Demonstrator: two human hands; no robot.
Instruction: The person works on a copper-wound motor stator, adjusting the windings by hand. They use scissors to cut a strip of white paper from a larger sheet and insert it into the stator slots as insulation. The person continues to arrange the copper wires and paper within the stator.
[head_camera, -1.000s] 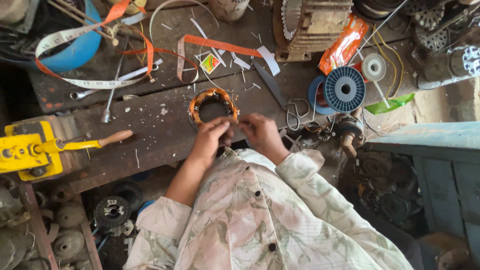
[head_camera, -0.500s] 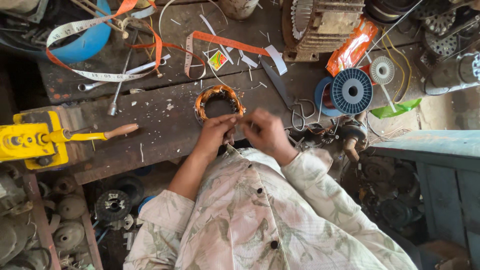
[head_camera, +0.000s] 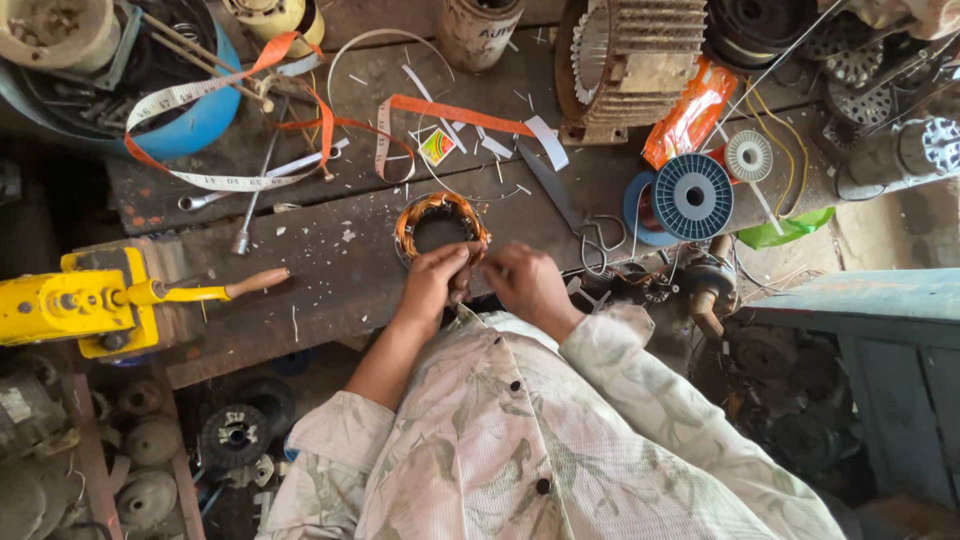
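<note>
The person sits at an old wooden workbench (head_camera: 330, 280) and works with both hands close together. A round metal ring wound with copper wire (head_camera: 440, 225) lies near the front edge of the bench, about in the middle. The left hand (head_camera: 437, 278) touches the near side of the ring. Its fingers are bent in and pinched together, on the ring's rim or on something tiny there; I cannot tell which. The right hand (head_camera: 525, 283) is just beside the left one, right at the bench's front edge. Its fingers are curled in too, and the fingertips are hidden, so I cannot tell what they hold. The two hands almost touch.

A yellow hand-crank tool (head_camera: 90, 300) sits at the left end of the bench, with its wooden handle pointing toward the ring. An orange and white measuring tape (head_camera: 230, 180) curls across the back part. A blue spool (head_camera: 692, 196) stands toward the right end, and a grey finned motor case (head_camera: 625, 60) stands at the back edge.
</note>
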